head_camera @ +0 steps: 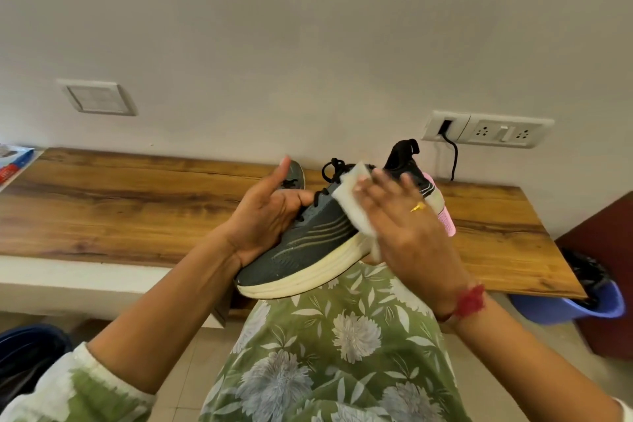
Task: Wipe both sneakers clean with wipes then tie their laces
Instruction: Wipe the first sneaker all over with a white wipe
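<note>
Dark grey mesh sneaker with thick cream foam sole (308,243) was held in the air above the lap, in front of the long wooden counter (137,202). The left hand (267,216) gripped its forefoot, fingers curled round the upper by the loose black laces (334,168), thumb raised. The right hand (404,226) pressed a folded white wipe (349,202) against the side near the heel, fingers straight and spread.

Judgement: shoe light, mesh soft and yielding, sole firmer. Best held at forefoot or sole so the upper does not collapse under rubbing.

A second grey sneaker (294,177) lay on the counter behind the left hand, mostly hidden. A blue bin with black liner (565,305) stood at right, and a black cable (454,158) hung from the wall socket. Neither appeared to obstruct wiping.
</note>
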Demonstrator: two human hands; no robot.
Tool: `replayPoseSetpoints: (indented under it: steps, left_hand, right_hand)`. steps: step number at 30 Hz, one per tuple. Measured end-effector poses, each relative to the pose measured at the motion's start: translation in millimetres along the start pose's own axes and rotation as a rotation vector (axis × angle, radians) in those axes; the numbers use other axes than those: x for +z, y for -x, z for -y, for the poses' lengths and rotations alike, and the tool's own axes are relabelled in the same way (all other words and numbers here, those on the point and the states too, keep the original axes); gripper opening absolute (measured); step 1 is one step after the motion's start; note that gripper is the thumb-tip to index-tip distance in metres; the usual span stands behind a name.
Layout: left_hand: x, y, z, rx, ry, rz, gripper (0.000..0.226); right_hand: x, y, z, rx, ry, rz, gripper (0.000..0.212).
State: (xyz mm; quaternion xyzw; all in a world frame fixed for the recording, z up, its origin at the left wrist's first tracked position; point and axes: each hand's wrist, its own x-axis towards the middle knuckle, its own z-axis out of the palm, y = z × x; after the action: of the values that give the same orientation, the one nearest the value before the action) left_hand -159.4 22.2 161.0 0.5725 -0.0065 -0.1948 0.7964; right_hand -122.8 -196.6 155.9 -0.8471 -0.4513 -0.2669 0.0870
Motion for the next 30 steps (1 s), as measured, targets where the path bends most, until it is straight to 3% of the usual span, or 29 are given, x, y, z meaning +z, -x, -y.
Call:
replayPoseSetpoints:
  steps: [2, 7, 11, 16, 20, 24, 28, 30]
  left_hand:
    - [-1, 0, -1, 0.007, 0.038, 0.04, 0.087]
    - [-3, -3, 1, 0.006, 0.062, 0.076, 0.101]
    - [-2, 1, -1, 0.008, 0.065, 0.166, 0.099]
    - [-1, -1, -1, 0.003, 0.042, 0.147, 0.102]
    - [-4, 0, 0, -0.007, 0.087, 0.162, 0.104]
    - [-3, -2, -1, 0.007, 0.065, 0.155, 0.098]
    - [-5, -3, 0, -0.011, 0.08, 0.158, 0.101]
    - [-6, -5, 1, -0.01, 0.073, 0.144, 0.106]
  right_hand:
    - [-4, -6, -3, 0.07, -0.007, -0.032, 0.046]
    - [1, 3, 19, -0.198, -0.002, 0.066, 0.041]
    - [-9, -9, -10, 0.022, 0.05, -0.007, 0.043]
    - [1, 3, 15, -0.25, -0.022, 0.124, 0.042]
    - [-5, -8, -9, -0.062, 0.007, 0.041, 0.047]
    - [0, 1, 8, -0.278, -0.003, 0.128, 0.042]
    - [-6, -7, -13, -0.127, 0.039, 0.061, 0.043]
    - [-3, -6, -1, -0.168, -0.004, 0.084, 0.041]
